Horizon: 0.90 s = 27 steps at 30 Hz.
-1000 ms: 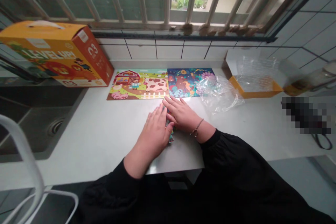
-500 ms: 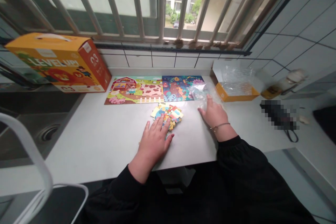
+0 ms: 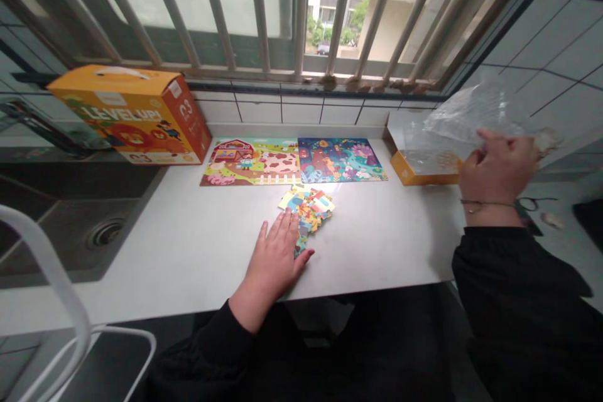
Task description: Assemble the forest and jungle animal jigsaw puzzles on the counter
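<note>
My left hand (image 3: 276, 251) lies flat, fingers stretched out, at the near left side of a heap of jigsaw puzzle pieces (image 3: 315, 206); part of the heap is under it. At the right, my right hand (image 3: 499, 166) is raised with its fingers closed on a clear plastic bag (image 3: 471, 113). The bag hangs over an open yellow tray-like box (image 3: 424, 176), which has more clear plastic in it. Behind the heap, a farm puzzle picture (image 3: 254, 163) with a cow and a red barn lies flat beside a dark blue night-scene puzzle picture (image 3: 342, 160).
A large orange "LEVEL UP!" box (image 3: 136, 119) stands at the back left, by the sink (image 3: 103, 232). White cable or tubing (image 3: 61, 276) curves up at the lower left. A barred window (image 3: 282, 12) lies behind the white counter (image 3: 211, 251).
My right hand has lifted the plastic bag off the counter and carried it right, above the yellow box, uncovering the night-scene puzzle. My left hand has stayed by the pieces.
</note>
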Available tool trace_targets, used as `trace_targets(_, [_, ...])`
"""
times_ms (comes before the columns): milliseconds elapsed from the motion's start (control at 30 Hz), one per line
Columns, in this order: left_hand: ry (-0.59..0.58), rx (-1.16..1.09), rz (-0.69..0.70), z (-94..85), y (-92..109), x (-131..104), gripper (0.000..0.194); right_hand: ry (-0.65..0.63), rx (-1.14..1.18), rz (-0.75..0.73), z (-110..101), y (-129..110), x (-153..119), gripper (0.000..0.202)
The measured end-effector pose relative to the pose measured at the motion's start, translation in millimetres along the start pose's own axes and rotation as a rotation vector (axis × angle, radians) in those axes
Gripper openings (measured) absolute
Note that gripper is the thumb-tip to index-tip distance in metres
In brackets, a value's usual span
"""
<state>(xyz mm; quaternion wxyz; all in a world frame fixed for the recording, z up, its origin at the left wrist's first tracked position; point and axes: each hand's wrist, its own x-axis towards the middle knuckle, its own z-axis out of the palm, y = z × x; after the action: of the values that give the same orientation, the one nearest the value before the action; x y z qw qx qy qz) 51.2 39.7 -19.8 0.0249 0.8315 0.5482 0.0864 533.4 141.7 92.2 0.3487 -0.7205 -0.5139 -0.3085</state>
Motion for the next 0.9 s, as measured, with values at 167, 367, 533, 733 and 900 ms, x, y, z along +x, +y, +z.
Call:
trace_targets(167, [0.003, -0.019, -0.019, -1.8, -10.5, -8.2, 0.09, -0.266, 0.028, 0.044, 45.0, 19.7, -9.5, 0.042])
trace_targets(367, [0.004, -0.071, -0.009, -6.7, -44.8, -26.1, 0.088, -0.312, 0.2, -0.282, 26.5, -67.7, -71.9, 0.058])
trace_targets(533, [0.026, -0.119, -0.017, -10.6, -73.2, -34.5, 0.068, -0.652, 0.598, -0.681, -18.0, -190.2, -156.4, 0.056])
trace_targets(733, [0.061, -0.155, -0.123, -19.5, -99.0, -38.7, 0.056, -0.922, 0.65, -0.835, -44.9, -266.5, -215.5, 0.074])
trace_targets(900, [0.127, -0.124, -0.251, -23.7, -114.5, -43.0, 0.051, -0.964, 0.628, -0.821, -52.8, -264.6, -221.5, 0.065])
